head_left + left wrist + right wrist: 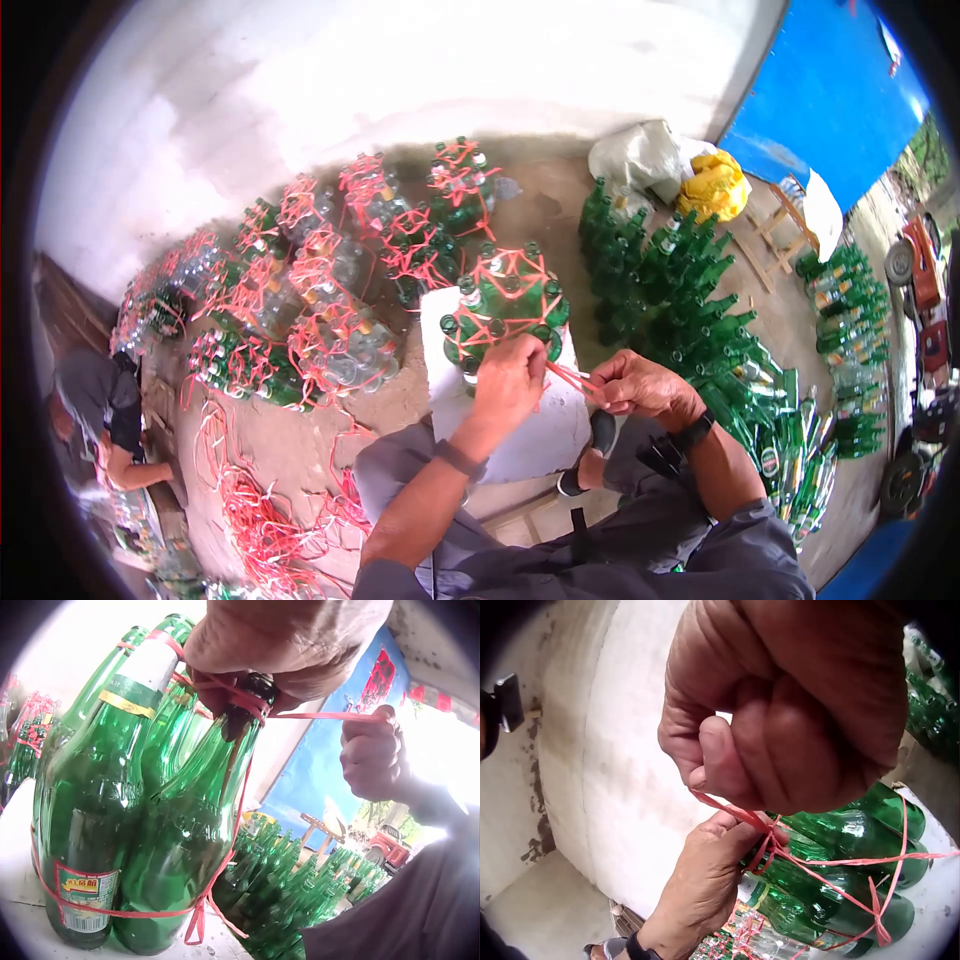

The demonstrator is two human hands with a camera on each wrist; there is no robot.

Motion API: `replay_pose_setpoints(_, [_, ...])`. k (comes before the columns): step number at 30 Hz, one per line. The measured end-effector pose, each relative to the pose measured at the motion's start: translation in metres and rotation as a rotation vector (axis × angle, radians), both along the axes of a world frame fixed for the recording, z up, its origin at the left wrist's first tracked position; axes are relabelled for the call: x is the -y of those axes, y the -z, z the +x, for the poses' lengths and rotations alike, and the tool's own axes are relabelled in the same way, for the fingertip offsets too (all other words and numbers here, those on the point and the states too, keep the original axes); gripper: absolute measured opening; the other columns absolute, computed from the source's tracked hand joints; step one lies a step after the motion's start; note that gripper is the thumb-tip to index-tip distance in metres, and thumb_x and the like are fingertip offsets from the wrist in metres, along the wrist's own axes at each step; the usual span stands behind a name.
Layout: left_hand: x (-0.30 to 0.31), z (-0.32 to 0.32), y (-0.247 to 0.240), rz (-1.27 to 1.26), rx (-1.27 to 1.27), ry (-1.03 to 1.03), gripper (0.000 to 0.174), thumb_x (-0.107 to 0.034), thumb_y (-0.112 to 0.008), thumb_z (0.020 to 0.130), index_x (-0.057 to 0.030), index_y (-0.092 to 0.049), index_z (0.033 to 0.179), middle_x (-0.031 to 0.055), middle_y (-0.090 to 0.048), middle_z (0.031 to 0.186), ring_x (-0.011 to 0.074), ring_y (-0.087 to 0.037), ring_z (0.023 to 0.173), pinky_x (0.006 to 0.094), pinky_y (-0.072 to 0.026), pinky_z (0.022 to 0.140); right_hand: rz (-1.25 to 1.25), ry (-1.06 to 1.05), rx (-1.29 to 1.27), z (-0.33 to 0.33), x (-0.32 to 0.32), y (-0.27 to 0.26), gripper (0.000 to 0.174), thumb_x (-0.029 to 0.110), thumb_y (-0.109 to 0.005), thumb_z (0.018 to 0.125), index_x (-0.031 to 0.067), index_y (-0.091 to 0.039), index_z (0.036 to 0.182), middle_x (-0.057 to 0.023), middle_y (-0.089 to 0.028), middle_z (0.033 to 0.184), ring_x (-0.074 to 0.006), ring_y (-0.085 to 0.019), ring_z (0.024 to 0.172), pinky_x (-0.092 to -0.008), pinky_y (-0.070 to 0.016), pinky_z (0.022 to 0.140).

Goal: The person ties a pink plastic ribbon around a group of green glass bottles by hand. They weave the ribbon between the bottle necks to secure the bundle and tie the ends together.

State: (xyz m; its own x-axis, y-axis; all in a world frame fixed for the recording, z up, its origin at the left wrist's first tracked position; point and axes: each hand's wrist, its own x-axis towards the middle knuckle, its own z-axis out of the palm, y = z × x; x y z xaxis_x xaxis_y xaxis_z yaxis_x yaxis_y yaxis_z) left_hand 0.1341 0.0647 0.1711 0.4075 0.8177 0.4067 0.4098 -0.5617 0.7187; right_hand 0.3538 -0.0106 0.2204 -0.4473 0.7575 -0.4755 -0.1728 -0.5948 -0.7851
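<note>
A bundle of upright green glass bottles (pixel 512 300) stands on a white board (pixel 535 445) between the person's knees. Red plastic twine (pixel 319 716) laces round the necks, with another loop knotted low round the bodies. At the near bottle's neck (pixel 244 724), the left hand (pixel 512 378) curls its thumb and fingers round the top and the twine there. The right hand (pixel 645 384), curled like a fist in the left wrist view, grips the twine's free end to the right. Between both hands the strand runs straight. One front bottle carries a red and yellow label (pixel 88 896).
Laced bottle bundles (pixel 330 345) cover the floor at left, beside a heap of loose red twine (pixel 260 530). Unlaced green bottles (pixel 690 310) stand and lie at right. White (pixel 640 160) and yellow sacks (pixel 715 187) sit behind. Another person (pixel 100 410) bends at far left.
</note>
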Motion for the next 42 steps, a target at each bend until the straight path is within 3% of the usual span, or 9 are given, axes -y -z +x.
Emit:
replay_pose_setpoints(2, [0.001, -0.001, 0.004, 0.007, 0.000, 0.013, 0.011, 0.001, -0.065, 0.084, -0.0041, -0.060, 0.091, 0.0142, -0.065, 0.082, 0.0362, -0.064, 0.077, 0.0443, -0.0503, 0.070, -0.027, 0.143, 0.011, -0.006, 0.001, -0.006, 0.017, 0.007, -0.068, 0.087, 0.0006, -0.064, 0.072, 0.0035, -0.049, 0.061, -0.0041, -0.041, 0.052, -0.0213, -0.0290, 0.046])
replay_pose_setpoints(6, [0.002, -0.002, 0.005, 0.093, -0.017, 0.029, 0.012, 0.001, -0.065, 0.082, -0.0026, -0.060, 0.092, 0.0139, -0.063, 0.080, 0.0359, -0.063, 0.076, 0.0448, -0.0494, 0.071, 0.099, 0.139, 0.165, -0.008, -0.001, -0.022, 0.015, 0.011, -0.068, 0.086, 0.0004, -0.066, 0.076, 0.0034, -0.050, 0.061, -0.0043, -0.041, 0.052, -0.0221, -0.0270, 0.046])
replay_pose_setpoints(8, [0.004, -0.003, 0.002, 0.106, -0.037, 0.031, 0.012, 0.000, -0.065, 0.083, -0.0023, -0.060, 0.093, 0.0149, -0.062, 0.078, 0.0366, -0.062, 0.075, 0.0450, -0.0494, 0.072, 0.131, 0.130, 0.113, -0.008, -0.002, -0.014, 0.017, 0.015, -0.067, 0.086, 0.0010, -0.066, 0.077, 0.0035, -0.050, 0.062, -0.0043, -0.039, 0.051, -0.0226, -0.0254, 0.046])
replay_pose_setpoints(10, [0.008, -0.004, -0.006, 0.147, -0.079, 0.041, 0.014, -0.001, -0.066, 0.083, -0.0023, -0.060, 0.095, 0.0164, -0.062, 0.080, 0.0373, -0.063, 0.077, 0.0457, -0.0497, 0.073, 0.058, 0.292, -0.048, -0.014, -0.005, -0.014, 0.018, 0.016, -0.067, 0.087, 0.0017, -0.065, 0.075, 0.0041, -0.048, 0.061, -0.0043, -0.036, 0.051, -0.0232, -0.0247, 0.046])
replay_pose_setpoints(17, [0.014, -0.006, -0.012, 0.278, -0.180, 0.071, 0.027, -0.006, -0.068, 0.082, -0.0013, -0.066, 0.109, 0.0134, -0.063, 0.085, 0.0347, -0.064, 0.083, 0.0434, -0.0515, 0.078, 0.176, 0.482, 0.032, -0.027, -0.017, -0.012, 0.018, 0.013, -0.065, 0.088, 0.0017, -0.063, 0.074, 0.0042, -0.048, 0.061, -0.0037, -0.035, 0.051, -0.0218, -0.0255, 0.048])
replay_pose_setpoints(23, [0.005, -0.008, -0.002, 0.117, -0.120, 0.116, 0.017, -0.002, -0.065, 0.083, -0.0003, -0.068, 0.100, 0.0146, -0.066, 0.089, 0.0344, -0.064, 0.087, 0.0433, -0.0513, 0.081, 0.195, 0.385, -0.015, -0.032, -0.014, -0.015, 0.014, 0.010, -0.067, 0.084, -0.0013, -0.068, 0.077, 0.0005, -0.053, 0.063, -0.0037, -0.037, 0.051, -0.0207, -0.0267, 0.048])
replay_pose_setpoints(26, [0.005, -0.005, 0.008, 0.186, -0.086, 0.095, 0.008, -0.004, -0.064, 0.084, -0.0021, -0.067, 0.092, 0.0133, -0.063, 0.086, 0.0317, -0.063, 0.085, 0.0420, -0.0484, 0.081, 0.170, 0.327, 0.013, -0.033, -0.012, -0.017, 0.014, 0.010, -0.068, 0.083, -0.0031, -0.070, 0.079, -0.0010, -0.056, 0.065, -0.0040, -0.039, 0.052, -0.0208, -0.0282, 0.048])
replay_pose_setpoints(29, [0.005, -0.006, 0.005, 0.150, -0.099, 0.118, 0.014, 0.003, -0.064, 0.080, 0.0010, -0.067, 0.094, 0.0154, -0.066, 0.089, 0.0343, -0.064, 0.088, 0.0443, -0.0510, 0.083, 0.193, 0.311, 0.006, -0.031, -0.011, -0.015, 0.014, 0.010, -0.067, 0.084, -0.0033, -0.070, 0.080, -0.0013, -0.056, 0.066, -0.0047, -0.041, 0.053, -0.0209, -0.0293, 0.049])
replay_pose_setpoints(42, [0.002, -0.005, 0.009, 0.127, -0.108, 0.144, 0.014, 0.003, -0.063, 0.080, -0.0002, -0.067, 0.093, 0.0171, -0.067, 0.087, 0.0363, -0.065, 0.087, 0.0461, -0.0498, 0.082, 0.208, 0.304, -0.025, -0.028, -0.007, -0.018, 0.016, 0.011, -0.066, 0.083, -0.0035, -0.067, 0.075, -0.0012, -0.055, 0.066, -0.0056, -0.042, 0.057, -0.0223, -0.0284, 0.050])
